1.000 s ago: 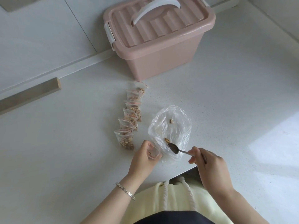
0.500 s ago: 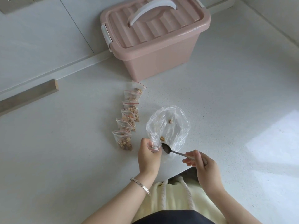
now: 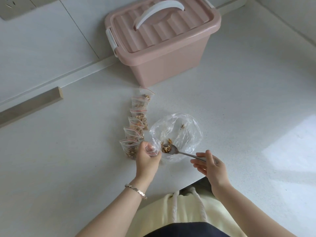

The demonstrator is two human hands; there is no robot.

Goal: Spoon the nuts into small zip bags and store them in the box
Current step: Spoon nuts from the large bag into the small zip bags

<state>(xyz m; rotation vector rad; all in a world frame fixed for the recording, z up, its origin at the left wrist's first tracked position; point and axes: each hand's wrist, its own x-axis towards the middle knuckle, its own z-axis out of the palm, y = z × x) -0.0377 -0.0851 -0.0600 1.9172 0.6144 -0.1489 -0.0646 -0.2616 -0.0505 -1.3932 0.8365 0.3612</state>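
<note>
Since a second ago the spoon (image 3: 185, 153) has slid leftward and deeper into the large clear bag (image 3: 188, 132). Its bowl, bare before, now carries a heap of nuts (image 3: 166, 148), and the left hand (image 3: 147, 159) has drifted up to meet it. Furthest left on the white counter (image 3: 68, 168), six filled zip bags (image 3: 138, 117) lie in an overlapping row running toward the box, probably parked there so they can go in together once the filling is done. Next comes the left hand, fingers curled round a small zip bag (image 3: 151, 151) and holding it right against the big bag's edge, seemingly so the spoonful has only a short way to travel. To its right, the right hand (image 3: 212, 166) pinches the spoon's handle near its end, the other fingers spread loosely. At the back, right of the row, the pink box (image 3: 171, 65) stands with its lid (image 3: 153, 29) on, so storing looks not yet begun. Whether the held bag's mouth is open cannot be made out, since fingers cover most of it; the lid hides the box's inside, and the box's far edge runs out of frame
</note>
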